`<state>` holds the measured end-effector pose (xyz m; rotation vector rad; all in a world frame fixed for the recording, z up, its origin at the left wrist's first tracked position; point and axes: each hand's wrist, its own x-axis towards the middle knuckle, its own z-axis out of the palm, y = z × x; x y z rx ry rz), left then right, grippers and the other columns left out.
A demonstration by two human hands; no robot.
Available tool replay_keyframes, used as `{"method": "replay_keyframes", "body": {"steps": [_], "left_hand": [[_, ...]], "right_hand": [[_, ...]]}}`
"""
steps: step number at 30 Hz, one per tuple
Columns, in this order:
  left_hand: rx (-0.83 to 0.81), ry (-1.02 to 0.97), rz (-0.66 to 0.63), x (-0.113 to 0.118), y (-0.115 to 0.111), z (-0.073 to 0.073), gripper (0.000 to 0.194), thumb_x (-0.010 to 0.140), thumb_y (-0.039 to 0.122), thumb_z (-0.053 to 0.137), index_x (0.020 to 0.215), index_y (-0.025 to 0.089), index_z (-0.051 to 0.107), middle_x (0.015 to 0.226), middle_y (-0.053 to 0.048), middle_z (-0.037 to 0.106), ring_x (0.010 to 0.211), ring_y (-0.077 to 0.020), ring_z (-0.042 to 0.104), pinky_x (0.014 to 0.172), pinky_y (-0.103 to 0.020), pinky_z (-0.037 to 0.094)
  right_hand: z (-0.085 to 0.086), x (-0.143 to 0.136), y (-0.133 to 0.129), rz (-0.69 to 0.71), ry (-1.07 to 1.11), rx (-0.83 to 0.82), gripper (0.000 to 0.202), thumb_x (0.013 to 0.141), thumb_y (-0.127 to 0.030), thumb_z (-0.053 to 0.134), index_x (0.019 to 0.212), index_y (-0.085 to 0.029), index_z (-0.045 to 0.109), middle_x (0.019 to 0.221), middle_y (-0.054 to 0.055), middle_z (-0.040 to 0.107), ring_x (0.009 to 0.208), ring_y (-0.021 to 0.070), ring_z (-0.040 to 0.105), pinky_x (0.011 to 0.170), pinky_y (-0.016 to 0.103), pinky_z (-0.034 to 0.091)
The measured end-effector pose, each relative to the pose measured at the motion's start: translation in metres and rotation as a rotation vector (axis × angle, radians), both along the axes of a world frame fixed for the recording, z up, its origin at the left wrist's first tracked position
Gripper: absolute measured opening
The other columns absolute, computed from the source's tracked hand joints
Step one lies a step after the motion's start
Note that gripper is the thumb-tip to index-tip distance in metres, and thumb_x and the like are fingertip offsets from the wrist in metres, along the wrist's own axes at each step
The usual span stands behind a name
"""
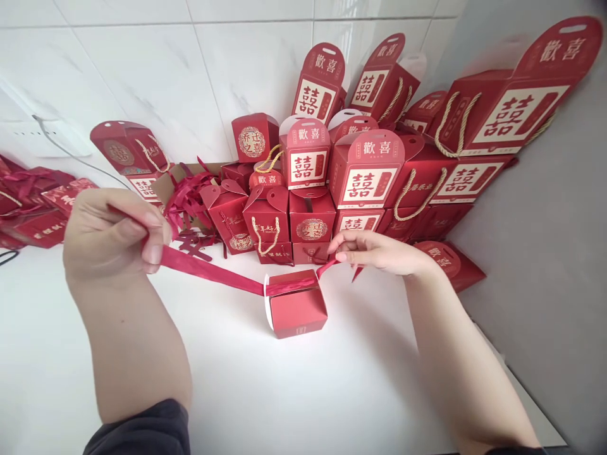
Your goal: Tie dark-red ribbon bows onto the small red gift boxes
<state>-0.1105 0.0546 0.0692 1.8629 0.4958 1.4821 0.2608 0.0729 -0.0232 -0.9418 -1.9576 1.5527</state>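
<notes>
A small red gift box (300,313) sits on the white table, with a white-edged flap standing up at its left side. A dark red ribbon (213,275) runs across the top of this box and out at both sides. My left hand (116,230), raised to the left, pinches one end and draws it into a taut slope. Just right of the box, my right hand (374,251) pinches the ribbon's other end between thumb and fingers, and a short tail hangs below.
Behind stand stacked red gift boxes (313,221), several with gold rope handles. An open carton (177,180) of loose red ribbons is at the back left. More red boxes (38,227) lie far left near a cable (71,151). A grey wall (545,265) bounds the right side.
</notes>
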Motion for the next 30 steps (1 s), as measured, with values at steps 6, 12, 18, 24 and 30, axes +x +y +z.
{"method": "replay_keyframes", "body": {"steps": [6,12,18,24,30], "left_hand": [[-0.092,-0.09,0.13,-0.003,0.002,-0.001,0.038,0.067,0.037,0.085,0.046,0.015,0.062,0.026,0.0,0.043,0.014,-0.0126,0.033,0.019,-0.021,0.027],[-0.029,0.067,-0.057,-0.003,0.003,-0.002,0.029,0.061,0.039,0.089,0.061,0.014,0.073,0.03,-0.004,0.05,0.018,-0.0154,0.04,0.02,-0.023,0.031],[-0.071,0.074,-0.041,0.001,-0.001,-0.002,0.031,0.058,0.039,0.09,0.057,0.013,0.073,0.032,-0.006,0.051,0.019,-0.016,0.042,0.02,-0.023,0.031],[0.018,0.053,-0.066,-0.004,0.0,-0.002,0.025,0.066,0.034,0.087,0.065,0.012,0.074,0.032,-0.004,0.052,0.017,-0.0132,0.039,0.021,-0.021,0.03],[0.144,0.088,-0.386,-0.017,0.018,0.004,0.021,0.08,0.033,0.076,0.08,0.012,0.075,0.035,-0.002,0.056,0.017,-0.011,0.038,0.022,-0.02,0.031]], "right_hand": [[0.012,0.004,-0.012,0.123,-0.098,-0.072,0.043,0.087,-0.051,0.065,0.116,-0.019,0.061,0.095,0.005,0.067,0.082,0.0159,0.061,0.078,0.03,0.05],[-0.005,-0.017,-0.001,0.186,-0.171,0.08,0.035,0.087,-0.053,0.063,0.095,-0.02,0.066,0.093,0.001,0.065,0.084,0.0154,0.056,0.078,0.027,0.044],[-0.018,-0.032,0.006,0.222,0.071,-0.03,0.037,0.081,-0.051,0.071,0.075,-0.017,0.059,0.078,-0.001,0.059,0.074,0.0127,0.052,0.073,0.026,0.041],[-0.023,-0.026,0.01,0.17,-0.145,-0.058,0.041,0.082,-0.054,0.067,0.067,-0.018,0.055,0.056,-0.005,0.051,0.056,0.0095,0.043,0.062,0.024,0.035],[0.004,0.004,-0.001,-0.056,-0.307,-0.029,0.042,0.076,-0.06,0.07,0.074,-0.018,0.062,0.063,-0.004,0.049,0.055,0.0093,0.042,0.049,0.022,0.034]]}}
